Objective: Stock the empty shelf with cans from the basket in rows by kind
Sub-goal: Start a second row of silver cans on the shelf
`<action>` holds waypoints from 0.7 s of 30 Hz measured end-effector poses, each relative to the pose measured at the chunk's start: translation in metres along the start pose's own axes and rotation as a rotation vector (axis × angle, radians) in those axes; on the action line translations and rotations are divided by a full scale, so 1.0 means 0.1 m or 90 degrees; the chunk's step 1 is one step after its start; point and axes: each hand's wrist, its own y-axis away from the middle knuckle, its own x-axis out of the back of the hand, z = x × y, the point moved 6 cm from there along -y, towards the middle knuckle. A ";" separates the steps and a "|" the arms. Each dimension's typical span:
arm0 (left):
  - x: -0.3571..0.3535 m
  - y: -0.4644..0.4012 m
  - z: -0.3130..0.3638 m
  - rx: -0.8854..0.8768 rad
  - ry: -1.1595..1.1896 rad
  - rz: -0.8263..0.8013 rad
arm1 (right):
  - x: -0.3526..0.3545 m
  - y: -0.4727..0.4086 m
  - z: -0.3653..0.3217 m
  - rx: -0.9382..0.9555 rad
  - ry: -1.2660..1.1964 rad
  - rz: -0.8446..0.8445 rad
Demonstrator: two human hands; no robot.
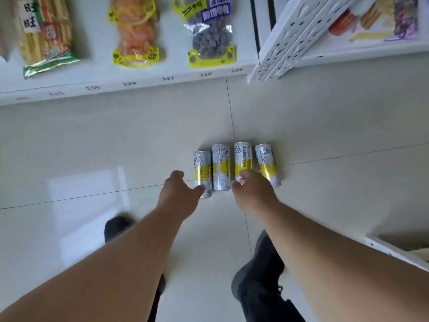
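From up here I see snack bags (45,33) on the white shelf (111,86) across the upper left of the frame. At centre, four silver-and-yellow cans (221,169) lie side by side on the tiled floor (92,147). My left hand (180,194) has its fingers spread loose, thumb touching the leftmost can (202,170). My right hand (253,194) rests over the third can (242,159); whether it grips, I cannot tell.

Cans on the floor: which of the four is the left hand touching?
The leftmost can. The left hand has a fingertip at its lower end; the right hand covers the third can.
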 end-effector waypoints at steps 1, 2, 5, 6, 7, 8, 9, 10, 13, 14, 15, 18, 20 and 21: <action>-0.10 -0.16 -0.04 0.000 -0.003 0.001 | -0.08 -0.15 0.03 0.000 0.014 0.016; -0.21 -0.30 -0.07 -0.001 -0.003 -0.002 | -0.14 -0.27 0.05 0.000 0.025 0.031; -0.45 -0.61 -0.11 0.004 0.011 -0.017 | -0.29 -0.57 0.06 -0.009 0.061 0.094; -0.51 -0.69 -0.12 0.004 0.018 -0.020 | -0.33 -0.65 0.05 -0.008 0.062 0.111; -0.55 -0.75 -0.12 0.004 0.023 -0.021 | -0.37 -0.73 0.05 -0.007 0.063 0.123; -0.57 -0.81 -0.13 0.004 0.024 -0.019 | -0.40 -0.79 0.04 -0.005 0.059 0.135; -0.58 -0.86 -0.14 0.003 0.021 -0.017 | -0.42 -0.84 0.04 -0.011 0.056 0.140; -0.57 -0.90 -0.16 0.002 0.015 -0.012 | -0.45 -0.88 0.04 -0.013 0.055 0.143; -0.50 -0.97 -0.25 -0.002 0.014 -0.023 | -0.56 -0.93 0.00 -0.007 0.035 0.134; -0.47 -0.99 -0.29 -0.007 0.018 -0.028 | -0.59 -0.93 -0.02 -0.009 0.022 0.131; -0.44 -1.00 -0.32 -0.011 0.021 -0.026 | -0.62 -0.93 -0.03 -0.012 0.007 0.132; -0.31 -1.00 -0.44 0.000 0.042 -0.015 | -0.67 -0.92 -0.06 -0.038 -0.029 0.148; -0.29 -1.00 -0.50 0.000 0.049 -0.027 | -0.71 -0.93 -0.07 -0.045 -0.038 0.158; -0.30 -1.01 -0.52 -0.002 0.054 -0.037 | -0.73 -0.94 -0.08 -0.041 -0.032 0.160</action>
